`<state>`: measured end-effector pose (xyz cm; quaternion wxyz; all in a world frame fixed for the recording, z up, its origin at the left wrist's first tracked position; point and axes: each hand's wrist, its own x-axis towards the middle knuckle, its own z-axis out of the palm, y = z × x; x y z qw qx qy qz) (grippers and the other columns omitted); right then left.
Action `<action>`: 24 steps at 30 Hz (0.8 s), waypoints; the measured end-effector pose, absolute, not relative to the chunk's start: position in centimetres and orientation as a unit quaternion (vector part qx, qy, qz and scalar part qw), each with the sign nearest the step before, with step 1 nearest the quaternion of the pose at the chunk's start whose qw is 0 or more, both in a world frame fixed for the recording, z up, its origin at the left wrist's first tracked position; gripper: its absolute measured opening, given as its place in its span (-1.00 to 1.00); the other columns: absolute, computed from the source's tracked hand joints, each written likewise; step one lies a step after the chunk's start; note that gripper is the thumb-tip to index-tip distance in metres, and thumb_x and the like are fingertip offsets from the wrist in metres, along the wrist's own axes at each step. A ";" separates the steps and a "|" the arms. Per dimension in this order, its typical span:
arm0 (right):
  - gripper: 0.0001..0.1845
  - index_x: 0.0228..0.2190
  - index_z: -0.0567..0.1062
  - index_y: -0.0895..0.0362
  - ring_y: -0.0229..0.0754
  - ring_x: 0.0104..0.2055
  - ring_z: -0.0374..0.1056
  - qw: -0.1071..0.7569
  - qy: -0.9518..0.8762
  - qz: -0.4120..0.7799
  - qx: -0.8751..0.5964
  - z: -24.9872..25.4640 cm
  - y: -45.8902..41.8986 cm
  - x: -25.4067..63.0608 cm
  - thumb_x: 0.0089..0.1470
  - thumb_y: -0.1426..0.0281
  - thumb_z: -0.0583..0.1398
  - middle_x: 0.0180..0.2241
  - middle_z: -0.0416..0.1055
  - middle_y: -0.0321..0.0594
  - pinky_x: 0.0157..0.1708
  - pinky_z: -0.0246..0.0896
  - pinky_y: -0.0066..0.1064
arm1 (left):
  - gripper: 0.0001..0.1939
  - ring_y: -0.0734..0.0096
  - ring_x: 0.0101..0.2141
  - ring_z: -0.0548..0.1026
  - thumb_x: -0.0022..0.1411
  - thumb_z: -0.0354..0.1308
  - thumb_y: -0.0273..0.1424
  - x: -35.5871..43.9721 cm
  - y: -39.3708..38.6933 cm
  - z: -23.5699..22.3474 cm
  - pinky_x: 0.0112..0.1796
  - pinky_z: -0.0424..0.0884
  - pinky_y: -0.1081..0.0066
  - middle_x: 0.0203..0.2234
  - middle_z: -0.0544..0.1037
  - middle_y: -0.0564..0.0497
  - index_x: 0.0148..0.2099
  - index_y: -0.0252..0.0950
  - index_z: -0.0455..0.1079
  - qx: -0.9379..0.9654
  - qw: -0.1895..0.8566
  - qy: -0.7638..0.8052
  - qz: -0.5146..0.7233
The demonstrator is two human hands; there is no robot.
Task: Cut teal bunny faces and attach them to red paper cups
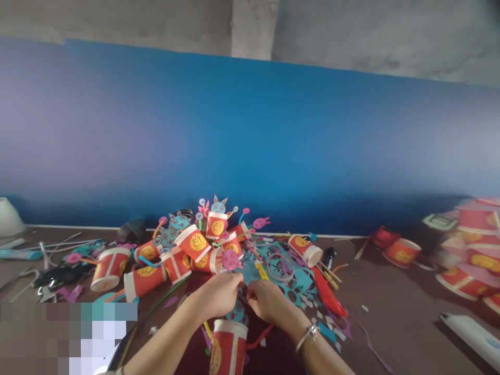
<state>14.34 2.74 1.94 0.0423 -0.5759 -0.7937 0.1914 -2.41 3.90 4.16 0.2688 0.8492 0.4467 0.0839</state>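
My left hand [216, 296] and my right hand [267, 301] meet low in the middle, both with fingers curled in a pinch around something small that I cannot make out. A bracelet circles my right wrist. Just below the hands stands a red paper cup [227, 348] with a white rim and a gold emblem. Beyond my fingers lies a heap of similar red cups [195, 245] decorated with teal and pink foam animal shapes on sticks.
Teal foam sheets with cut-outs [291, 278], a tape ring and paper scraps litter the brown table. More red cups are stacked at the right [474, 250]. A white glue gun [474, 333] lies at the right edge. Tools lie at left; a blue wall stands behind.
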 end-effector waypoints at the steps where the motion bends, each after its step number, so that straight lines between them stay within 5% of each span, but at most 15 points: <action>1: -0.78 -0.36 0.53 0.16 -0.08 -0.20 0.41 0.041 -0.793 0.191 -0.576 1.9 2.7 14.2 -0.04 0.53 0.11 -0.32 0.52 -0.12 -0.24 0.15 -0.41 | -0.70 0.27 -0.18 0.50 0.18 -0.10 -0.56 -2.4 3.9 4.2 -0.23 0.32 0.43 -0.22 0.56 -0.07 -0.13 -0.22 0.38 0.848 0.271 0.448 0.083; 10: -0.80 -0.35 0.51 0.17 -0.09 -0.19 0.39 0.055 -0.790 0.188 -0.580 1.3 2.7 14.0 -0.09 0.54 0.16 -0.29 0.47 -0.12 -0.20 0.16 -0.41 | -0.70 0.26 -0.28 0.51 0.17 -0.13 -0.56 -2.3 3.6 4.6 -0.31 0.33 0.41 -0.36 0.57 -0.06 -0.21 -0.22 0.40 0.844 0.246 0.461 0.125; 17: -0.82 -0.44 0.49 0.16 -0.12 -0.30 0.41 0.100 -0.781 0.206 -0.581 2.5 3.2 14.5 -0.12 0.58 0.13 -0.41 0.50 -0.17 -0.33 0.16 -0.43 | -0.74 0.26 -0.19 0.47 0.12 -0.01 -0.56 -2.3 3.9 4.0 -0.22 0.32 0.40 -0.26 0.55 -0.07 -0.16 -0.26 0.37 0.831 0.265 0.460 0.165; 24: -0.95 -0.48 0.42 0.17 -0.29 -0.50 0.29 0.336 -0.720 0.354 -0.493 4.2 3.8 15.8 -0.03 0.48 0.14 -0.57 0.36 -0.35 -0.51 0.12 -0.53 | -0.86 0.39 -0.51 0.45 0.11 0.04 -0.39 -1.5 4.4 3.9 -0.52 0.21 0.49 -0.61 0.46 0.06 -0.46 -0.30 0.33 0.782 0.332 0.454 0.269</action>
